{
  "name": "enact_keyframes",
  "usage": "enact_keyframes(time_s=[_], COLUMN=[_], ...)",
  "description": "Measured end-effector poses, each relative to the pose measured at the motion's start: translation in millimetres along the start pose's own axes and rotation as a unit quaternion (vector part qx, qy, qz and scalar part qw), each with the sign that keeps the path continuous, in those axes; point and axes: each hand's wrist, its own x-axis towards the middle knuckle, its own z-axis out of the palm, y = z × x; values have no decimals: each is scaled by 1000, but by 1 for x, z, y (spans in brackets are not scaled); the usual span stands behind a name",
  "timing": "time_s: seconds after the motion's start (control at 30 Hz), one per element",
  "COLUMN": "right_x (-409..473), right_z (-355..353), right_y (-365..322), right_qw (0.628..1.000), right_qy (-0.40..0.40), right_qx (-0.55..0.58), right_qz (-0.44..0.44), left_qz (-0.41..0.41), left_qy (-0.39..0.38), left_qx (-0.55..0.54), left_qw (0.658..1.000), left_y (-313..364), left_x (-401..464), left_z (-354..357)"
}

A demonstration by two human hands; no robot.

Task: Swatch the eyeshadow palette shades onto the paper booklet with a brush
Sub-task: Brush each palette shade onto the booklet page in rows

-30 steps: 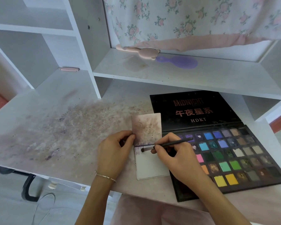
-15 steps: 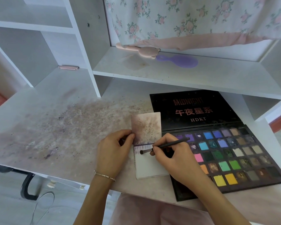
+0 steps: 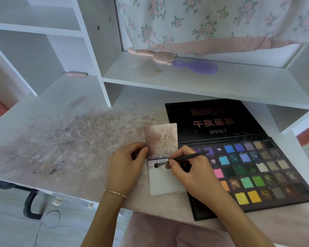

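The right hand (image 3: 191,173) pinched the brush (image 3: 181,159) near its head, and the dark tip rested on the top of the lower white page of the paper booklet (image 3: 165,182), where a faint purple smear was visible. The left hand (image 3: 124,165) held the booklet at its fold, thumb and fingers curled on the left edge, so that the upper, already stained leaf stood at 12 o'clock from the brush tip. The eyeshadow palette (image 3: 257,175) lay open just at 3 o'clock of the booklet, touching or almost touching it; I could not tell which.

To do this stroke well, I think the brush should move in short, light strokes sideways, while the left hand keeps the fold flat, because the thin page could lift or slide.

Most of the lower page toward 6 o'clock was white and free for more swatches. The near edge of the desk (image 3: 61,139) was close below the booklet at 6 o'clock. At 9 o'clock the desk had wide open room, dusted with powder.
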Motion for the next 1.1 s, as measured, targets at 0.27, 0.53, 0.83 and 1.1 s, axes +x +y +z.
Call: enact_keyframes(time_s=[0.27, 0.53, 0.83, 1.1], right_x=[1, 1, 1, 1], right_z=[0, 0, 0, 1], right_y=[0, -1, 1, 3], right_qw=[1000, 1000, 1000, 1000], right_qy=[-2, -6, -4, 10], right_qx=[-7, -9, -2, 3], right_qz=[-2, -3, -12, -27], left_qz=[-2, -4, 0, 3], left_qy=[-5, -4, -3, -5], left_qx=[-5, -7, -4, -3], left_qw=[1000, 1000, 1000, 1000], left_y=[0, 0, 0, 2], left_x=[0, 0, 0, 0], left_z=[0, 0, -1, -2])
